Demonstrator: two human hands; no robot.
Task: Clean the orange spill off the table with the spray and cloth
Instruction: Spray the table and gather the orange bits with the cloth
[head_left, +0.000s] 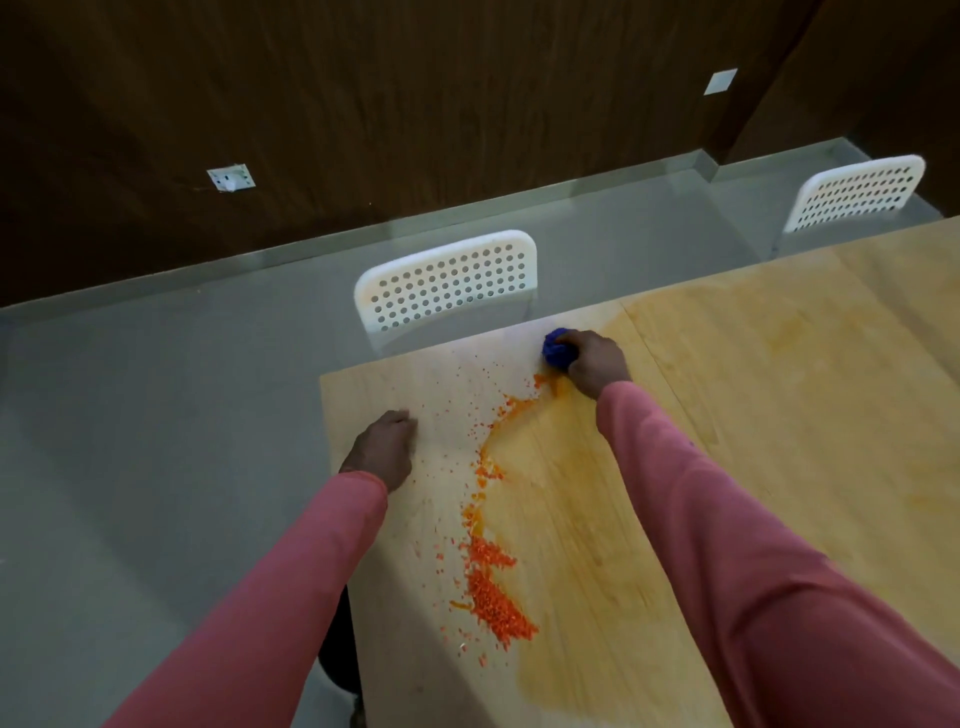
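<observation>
Right hand: the right hand (595, 362) is gripping a balled blue cloth (558, 351) and pressing it on the table (779, 415) near the far edge.
Left hand: the left hand (384, 447) is resting on the table near its left edge, fingers curled under and holding nothing.
Spill: the orange spill (491, 582) is lying as a line of crumbs between the two hands, with a wet orange smear (597, 519) beside it.
Spray: it is not showing in this view.
Advice: I think the cloth should be pulling the crumbs together toward one heap, with firm and slow strokes, not scattering them over the edge.
</observation>
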